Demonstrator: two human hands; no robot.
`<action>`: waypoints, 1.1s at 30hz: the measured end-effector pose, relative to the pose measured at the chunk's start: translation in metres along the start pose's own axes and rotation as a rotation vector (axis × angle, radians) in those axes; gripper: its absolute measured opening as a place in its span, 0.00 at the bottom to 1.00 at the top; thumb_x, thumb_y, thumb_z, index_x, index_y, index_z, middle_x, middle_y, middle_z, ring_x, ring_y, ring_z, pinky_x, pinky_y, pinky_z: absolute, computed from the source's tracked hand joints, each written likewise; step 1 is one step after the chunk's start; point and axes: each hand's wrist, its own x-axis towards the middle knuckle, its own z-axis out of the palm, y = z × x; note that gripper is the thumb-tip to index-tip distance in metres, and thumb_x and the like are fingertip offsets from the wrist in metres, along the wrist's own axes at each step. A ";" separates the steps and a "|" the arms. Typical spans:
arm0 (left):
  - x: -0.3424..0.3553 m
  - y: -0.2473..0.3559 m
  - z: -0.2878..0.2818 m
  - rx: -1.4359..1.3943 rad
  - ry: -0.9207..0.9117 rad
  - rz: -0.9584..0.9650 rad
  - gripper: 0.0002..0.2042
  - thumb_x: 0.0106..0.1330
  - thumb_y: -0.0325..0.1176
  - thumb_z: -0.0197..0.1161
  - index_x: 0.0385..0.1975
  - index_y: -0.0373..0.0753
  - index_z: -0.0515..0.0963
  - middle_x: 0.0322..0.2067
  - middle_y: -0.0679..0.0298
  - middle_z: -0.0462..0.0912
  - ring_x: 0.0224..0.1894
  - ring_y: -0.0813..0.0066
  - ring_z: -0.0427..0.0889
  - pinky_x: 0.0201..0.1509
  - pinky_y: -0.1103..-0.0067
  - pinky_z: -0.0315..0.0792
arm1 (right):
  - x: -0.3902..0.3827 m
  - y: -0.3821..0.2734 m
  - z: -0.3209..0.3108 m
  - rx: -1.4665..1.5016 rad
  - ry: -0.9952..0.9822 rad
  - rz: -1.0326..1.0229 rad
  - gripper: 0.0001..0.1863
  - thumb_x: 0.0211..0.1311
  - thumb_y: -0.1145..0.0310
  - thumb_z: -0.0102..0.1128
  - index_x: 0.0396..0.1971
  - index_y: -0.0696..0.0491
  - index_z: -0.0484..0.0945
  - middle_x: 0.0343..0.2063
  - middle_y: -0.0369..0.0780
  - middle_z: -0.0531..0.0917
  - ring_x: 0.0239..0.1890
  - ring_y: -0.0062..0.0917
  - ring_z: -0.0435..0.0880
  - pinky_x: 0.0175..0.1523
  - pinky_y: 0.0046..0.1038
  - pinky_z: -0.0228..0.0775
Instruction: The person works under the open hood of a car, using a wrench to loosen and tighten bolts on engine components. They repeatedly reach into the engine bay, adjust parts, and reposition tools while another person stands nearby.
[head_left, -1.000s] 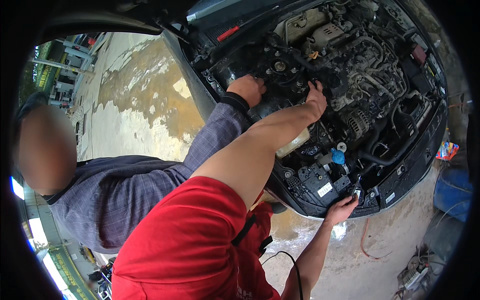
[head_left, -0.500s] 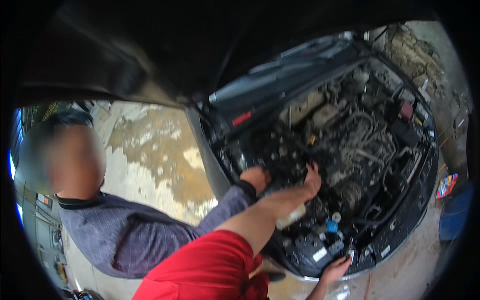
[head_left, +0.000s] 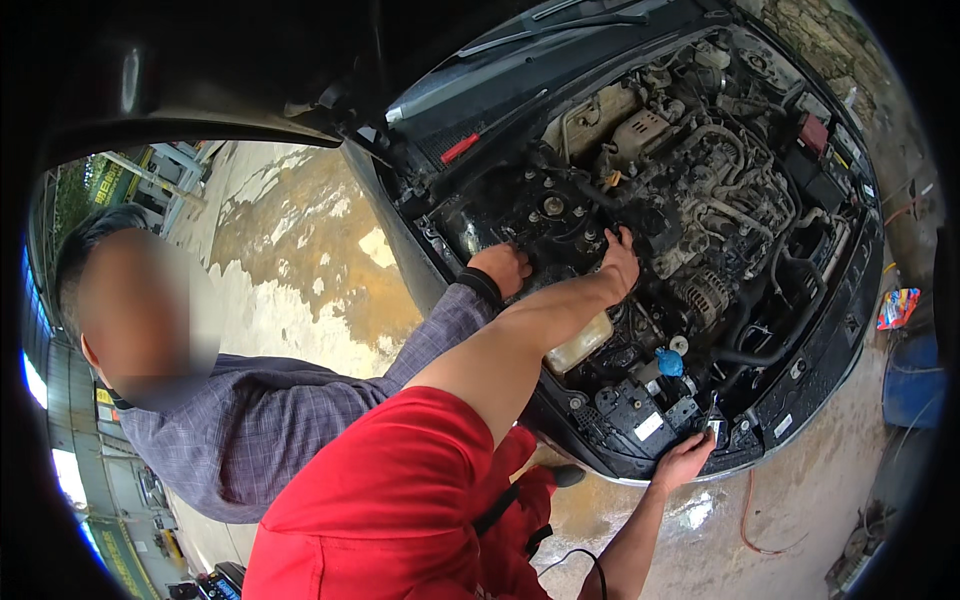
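Note:
My left hand (head_left: 621, 264), its bare forearm coming out of a red sleeve, reaches over the engine bay (head_left: 640, 215). Its fingers lie apart on dark parts left of the engine; I see nothing held. At the bay's front edge, my right hand (head_left: 686, 459) has its fingers closed on a small dark tool (head_left: 713, 424) with a shiny metal shaft; its exact kind is unclear. Near that hand are a blue cap (head_left: 669, 362) and a black headlight housing (head_left: 630, 412). A pale plastic reservoir (head_left: 582, 345) shows partly beneath my left forearm.
On the left, a person in a grey checked jacket (head_left: 290, 420) leans in, one hand (head_left: 500, 268) in the bay beside my left arm. The raised hood (head_left: 230, 70) hangs overhead. A red-handled tool (head_left: 460, 149) lies below the windscreen. A blue barrel (head_left: 915, 385) stands at right.
My view has shifted, so the car sits higher in the picture and looks sharper. Both my hands stay at about the same spots on the car, and so does the other person's hand.

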 end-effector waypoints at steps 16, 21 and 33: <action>0.006 -0.008 -0.003 -0.057 -0.099 0.045 0.30 0.67 0.37 0.70 0.69 0.38 0.76 0.74 0.47 0.66 0.80 0.32 0.48 0.72 0.32 0.59 | 0.000 -0.005 0.000 -0.017 0.014 -0.026 0.19 0.82 0.66 0.49 0.61 0.62 0.75 0.57 0.54 0.83 0.59 0.48 0.82 0.64 0.39 0.74; 0.003 -0.006 -0.008 -0.071 -0.092 0.037 0.31 0.64 0.35 0.72 0.69 0.36 0.75 0.72 0.46 0.70 0.80 0.32 0.48 0.72 0.34 0.61 | 0.001 -0.006 -0.001 -0.027 0.002 -0.017 0.19 0.82 0.65 0.48 0.62 0.62 0.75 0.57 0.54 0.83 0.58 0.48 0.83 0.63 0.39 0.74; 0.011 -0.002 0.006 -0.084 -0.023 -0.024 0.25 0.68 0.36 0.67 0.65 0.40 0.80 0.70 0.46 0.72 0.79 0.33 0.50 0.71 0.32 0.60 | 0.001 -0.005 0.000 -0.043 0.010 -0.029 0.19 0.82 0.64 0.49 0.61 0.61 0.75 0.55 0.54 0.84 0.54 0.49 0.84 0.60 0.39 0.75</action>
